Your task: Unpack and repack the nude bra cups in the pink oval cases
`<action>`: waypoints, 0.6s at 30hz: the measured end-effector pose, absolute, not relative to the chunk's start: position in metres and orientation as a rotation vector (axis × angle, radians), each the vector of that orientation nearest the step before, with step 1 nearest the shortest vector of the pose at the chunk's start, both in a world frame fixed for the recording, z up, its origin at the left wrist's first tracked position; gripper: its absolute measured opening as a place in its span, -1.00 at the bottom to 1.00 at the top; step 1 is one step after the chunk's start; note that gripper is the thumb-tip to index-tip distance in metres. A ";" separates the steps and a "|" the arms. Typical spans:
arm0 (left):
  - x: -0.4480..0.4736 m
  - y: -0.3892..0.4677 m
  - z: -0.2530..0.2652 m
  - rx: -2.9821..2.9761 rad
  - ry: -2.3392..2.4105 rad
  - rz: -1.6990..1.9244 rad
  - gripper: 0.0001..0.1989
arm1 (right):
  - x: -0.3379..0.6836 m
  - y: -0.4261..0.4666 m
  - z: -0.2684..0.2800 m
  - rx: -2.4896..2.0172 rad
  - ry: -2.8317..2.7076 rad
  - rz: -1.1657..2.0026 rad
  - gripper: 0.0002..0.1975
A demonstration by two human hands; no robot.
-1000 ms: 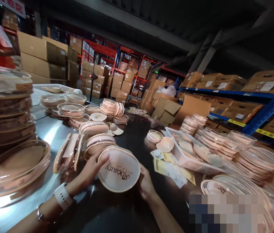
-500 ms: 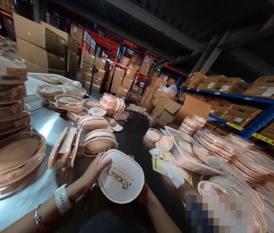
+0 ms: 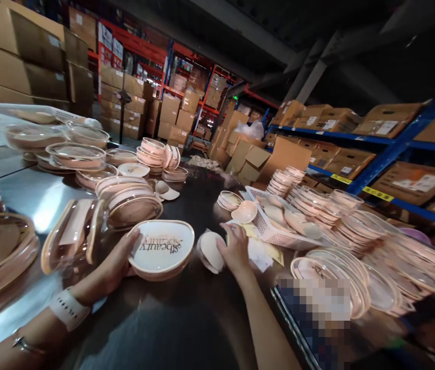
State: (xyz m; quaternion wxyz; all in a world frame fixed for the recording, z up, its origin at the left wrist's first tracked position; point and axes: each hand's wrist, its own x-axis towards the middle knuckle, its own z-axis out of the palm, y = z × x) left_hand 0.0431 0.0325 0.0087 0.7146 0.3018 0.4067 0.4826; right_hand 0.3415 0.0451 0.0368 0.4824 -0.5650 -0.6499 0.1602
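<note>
My left hand (image 3: 119, 257) is closed on the left side of an oval case (image 3: 161, 253) with a clear lid and dark "beauty" lettering. The case tilts toward me just above the dark table. To its right, my right hand (image 3: 236, 249) has its thumb over the edge of a pale cup-shaped pad (image 3: 212, 252) that seems partly wrapped in clear film. The other fingers curve above the pad, their tips partly hidden. Left of the case, an oval case (image 3: 73, 236) stands on edge beside a leaning row of similar cases (image 3: 134, 205).
A white perforated basket (image 3: 269, 228) of pale cups sits to the right, with printed cards (image 3: 258, 252) beside it. Stacked cases (image 3: 329, 270) and a phone-like dark object (image 3: 294, 318) line the right side. Boxes on a blue rack (image 3: 372, 180) stand beyond.
The view has swung right. My left hand has tipped the case back and moved it left. My right hand has come out from behind it, with the pale pad now showing.
</note>
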 end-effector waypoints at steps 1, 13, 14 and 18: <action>0.043 0.032 0.008 0.651 0.885 1.033 -0.31 | 0.330 0.042 0.032 -1.257 -1.823 0.263 -0.83; 0.044 0.024 0.015 0.602 0.899 0.873 -0.37 | 0.295 0.031 0.008 -1.089 -2.129 0.431 -0.74; 0.044 0.023 0.014 0.624 0.910 0.862 -0.37 | 0.293 0.031 0.007 -1.095 -2.164 0.483 -0.78; 0.048 0.023 -0.006 0.995 0.926 0.843 -0.26 | 0.279 0.026 -0.004 -1.044 -2.182 0.791 -0.81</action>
